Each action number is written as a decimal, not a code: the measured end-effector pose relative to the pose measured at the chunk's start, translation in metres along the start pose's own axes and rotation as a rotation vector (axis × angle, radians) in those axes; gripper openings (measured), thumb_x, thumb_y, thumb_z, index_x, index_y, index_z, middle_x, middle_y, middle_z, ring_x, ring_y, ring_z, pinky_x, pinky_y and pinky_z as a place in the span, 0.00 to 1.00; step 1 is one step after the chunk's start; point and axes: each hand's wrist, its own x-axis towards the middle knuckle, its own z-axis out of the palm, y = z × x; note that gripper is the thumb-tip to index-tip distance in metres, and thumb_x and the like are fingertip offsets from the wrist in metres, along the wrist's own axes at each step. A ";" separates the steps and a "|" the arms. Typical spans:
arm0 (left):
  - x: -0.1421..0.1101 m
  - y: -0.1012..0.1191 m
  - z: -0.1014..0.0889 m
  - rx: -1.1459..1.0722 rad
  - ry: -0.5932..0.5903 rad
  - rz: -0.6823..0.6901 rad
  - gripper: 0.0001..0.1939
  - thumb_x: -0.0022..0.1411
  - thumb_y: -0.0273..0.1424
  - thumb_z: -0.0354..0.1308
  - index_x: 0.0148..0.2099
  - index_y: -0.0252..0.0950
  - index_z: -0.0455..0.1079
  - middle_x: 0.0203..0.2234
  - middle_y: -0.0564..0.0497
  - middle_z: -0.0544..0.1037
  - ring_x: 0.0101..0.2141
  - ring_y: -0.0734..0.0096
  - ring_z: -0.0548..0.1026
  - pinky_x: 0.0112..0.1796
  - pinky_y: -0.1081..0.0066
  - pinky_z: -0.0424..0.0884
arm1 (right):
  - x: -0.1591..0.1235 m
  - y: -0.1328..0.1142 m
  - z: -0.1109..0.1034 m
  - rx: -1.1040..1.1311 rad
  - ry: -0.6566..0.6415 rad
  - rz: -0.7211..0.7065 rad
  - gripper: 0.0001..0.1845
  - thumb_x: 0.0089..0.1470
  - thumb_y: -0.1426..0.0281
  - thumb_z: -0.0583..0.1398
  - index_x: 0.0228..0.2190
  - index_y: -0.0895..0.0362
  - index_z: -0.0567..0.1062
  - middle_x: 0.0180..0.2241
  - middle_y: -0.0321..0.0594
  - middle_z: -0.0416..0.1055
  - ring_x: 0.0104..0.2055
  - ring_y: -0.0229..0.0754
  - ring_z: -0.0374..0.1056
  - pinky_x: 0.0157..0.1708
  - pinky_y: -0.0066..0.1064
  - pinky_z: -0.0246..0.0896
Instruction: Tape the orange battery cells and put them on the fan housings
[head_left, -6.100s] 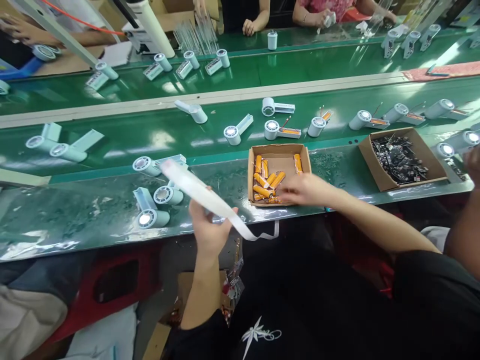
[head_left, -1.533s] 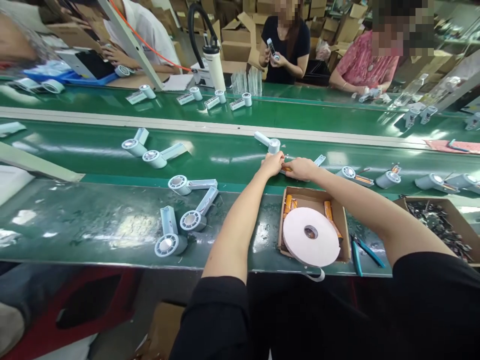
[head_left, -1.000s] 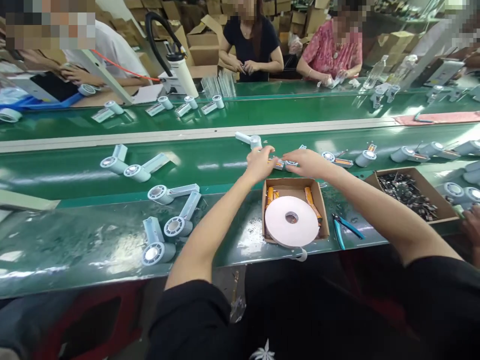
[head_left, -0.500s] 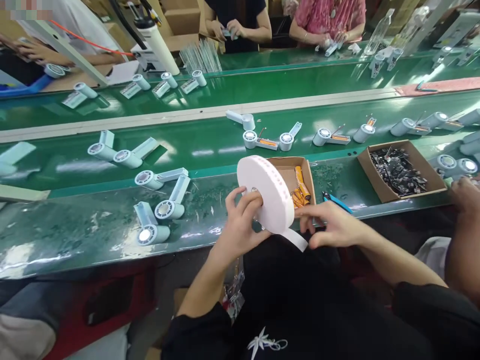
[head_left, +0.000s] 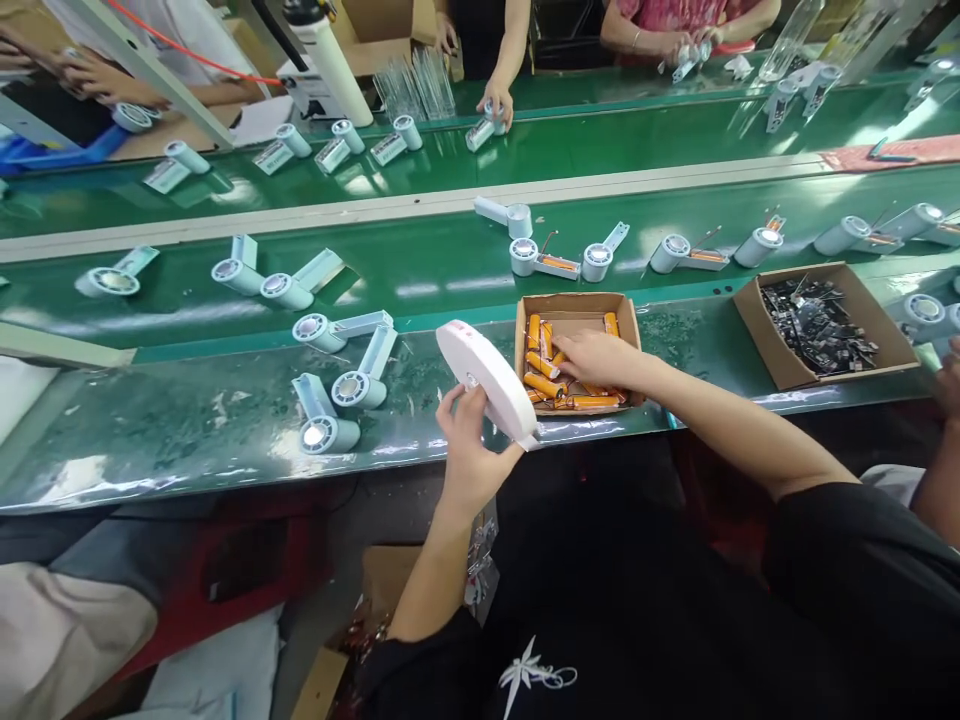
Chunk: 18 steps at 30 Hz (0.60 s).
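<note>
My left hand point(head_left: 472, 440) grips a white roll of tape point(head_left: 487, 380), fingers at its core, holding it tilted above the front edge of the bench. A short loose end of tape hangs at the roll's lower right. My right hand point(head_left: 600, 358) reaches into a cardboard box point(head_left: 636, 330) of orange cylindrical batteries with thin wires. Its fingertips are closed around the end of one orange battery point(head_left: 543, 365); the palm hides part of the contents. Left of the roll lie several pale blue handheld fan bodies point(head_left: 358, 388) with open handles.
A second cardboard box point(head_left: 780, 360) with small dark wired parts stands to the right. More fan bodies point(head_left: 597, 260) lie along the green conveyor point(head_left: 420, 290). Across it, a co-worker's hand point(head_left: 496, 100) touches a fan. Other people sit at both sides.
My right hand has left the tape's loose end and moved into the battery box. The roll has shifted left, uncovering the box. Across the line, a co-worker has reached down to a fan on the belt.
</note>
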 end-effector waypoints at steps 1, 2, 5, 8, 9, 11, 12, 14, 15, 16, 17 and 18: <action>0.001 0.003 0.004 -0.010 0.043 0.014 0.45 0.66 0.33 0.70 0.76 0.51 0.50 0.67 0.38 0.65 0.75 0.46 0.54 0.65 0.46 0.76 | 0.004 -0.004 0.005 -0.010 -0.023 -0.001 0.23 0.76 0.67 0.55 0.65 0.67 0.72 0.57 0.63 0.79 0.61 0.64 0.75 0.56 0.46 0.71; 0.001 0.005 0.007 -0.022 0.101 0.032 0.45 0.64 0.32 0.72 0.75 0.50 0.53 0.65 0.39 0.67 0.73 0.45 0.57 0.65 0.46 0.75 | 0.006 -0.009 0.011 -0.014 -0.027 -0.011 0.23 0.77 0.68 0.54 0.65 0.67 0.71 0.57 0.63 0.78 0.61 0.64 0.75 0.55 0.45 0.71; 0.002 0.008 0.012 0.041 0.201 0.126 0.44 0.59 0.28 0.73 0.72 0.46 0.58 0.61 0.40 0.72 0.67 0.42 0.64 0.65 0.43 0.71 | -0.002 -0.013 0.021 -0.020 -0.007 -0.033 0.21 0.75 0.71 0.57 0.64 0.65 0.74 0.57 0.60 0.76 0.57 0.60 0.76 0.52 0.41 0.71; 0.002 0.011 0.011 0.148 0.259 0.192 0.39 0.60 0.27 0.71 0.70 0.42 0.63 0.58 0.39 0.76 0.64 0.41 0.65 0.65 0.42 0.67 | -0.025 0.004 0.010 0.024 0.098 -0.011 0.15 0.73 0.71 0.60 0.55 0.62 0.82 0.51 0.55 0.76 0.47 0.53 0.77 0.46 0.38 0.72; 0.002 0.013 0.010 0.175 0.271 0.205 0.37 0.61 0.27 0.71 0.69 0.41 0.64 0.57 0.39 0.77 0.64 0.41 0.65 0.65 0.43 0.67 | -0.035 0.012 0.003 0.068 0.210 -0.002 0.14 0.73 0.71 0.61 0.52 0.61 0.84 0.48 0.53 0.75 0.46 0.51 0.76 0.46 0.39 0.72; 0.002 0.018 0.009 0.224 0.286 0.227 0.33 0.61 0.26 0.69 0.67 0.40 0.67 0.56 0.39 0.79 0.63 0.42 0.65 0.64 0.45 0.66 | -0.057 0.025 -0.011 0.209 0.537 0.010 0.13 0.74 0.68 0.62 0.49 0.57 0.86 0.44 0.48 0.74 0.45 0.50 0.74 0.47 0.40 0.73; 0.002 0.021 0.008 0.245 0.288 0.237 0.31 0.61 0.25 0.69 0.66 0.40 0.69 0.56 0.39 0.79 0.62 0.42 0.65 0.63 0.47 0.66 | -0.067 0.027 -0.016 0.297 0.717 0.020 0.13 0.74 0.66 0.63 0.50 0.55 0.86 0.43 0.46 0.74 0.45 0.49 0.73 0.47 0.41 0.73; 0.004 0.029 0.008 0.276 0.284 0.256 0.29 0.61 0.23 0.68 0.64 0.39 0.72 0.55 0.39 0.81 0.62 0.43 0.64 0.62 0.50 0.66 | -0.086 0.021 -0.018 0.468 1.031 0.053 0.12 0.73 0.63 0.65 0.52 0.51 0.86 0.41 0.43 0.74 0.44 0.48 0.73 0.45 0.42 0.74; 0.005 0.033 0.009 0.284 0.279 0.270 0.28 0.61 0.22 0.67 0.63 0.39 0.73 0.54 0.39 0.81 0.62 0.44 0.65 0.62 0.51 0.66 | -0.092 0.013 -0.014 0.537 1.136 0.062 0.12 0.72 0.62 0.66 0.52 0.50 0.86 0.39 0.42 0.74 0.43 0.47 0.73 0.44 0.41 0.74; 0.006 0.036 0.009 0.291 0.273 0.288 0.28 0.62 0.22 0.67 0.63 0.39 0.73 0.54 0.40 0.82 0.62 0.44 0.65 0.62 0.52 0.66 | -0.096 0.002 -0.007 0.597 1.199 0.065 0.11 0.71 0.62 0.67 0.51 0.49 0.86 0.38 0.41 0.74 0.41 0.46 0.73 0.43 0.41 0.74; 0.008 0.039 0.009 0.299 0.269 0.305 0.27 0.62 0.21 0.66 0.63 0.38 0.74 0.54 0.40 0.82 0.62 0.45 0.66 0.61 0.53 0.66 | -0.099 -0.010 0.002 0.657 1.226 0.061 0.10 0.70 0.62 0.68 0.50 0.49 0.86 0.37 0.40 0.75 0.40 0.46 0.73 0.42 0.41 0.75; 0.009 0.042 0.008 0.309 0.264 0.322 0.27 0.63 0.21 0.66 0.63 0.38 0.74 0.54 0.40 0.83 0.62 0.46 0.66 0.62 0.53 0.66 | -0.099 -0.022 0.013 0.728 1.225 0.051 0.09 0.69 0.62 0.69 0.48 0.49 0.86 0.37 0.40 0.75 0.40 0.45 0.74 0.42 0.40 0.75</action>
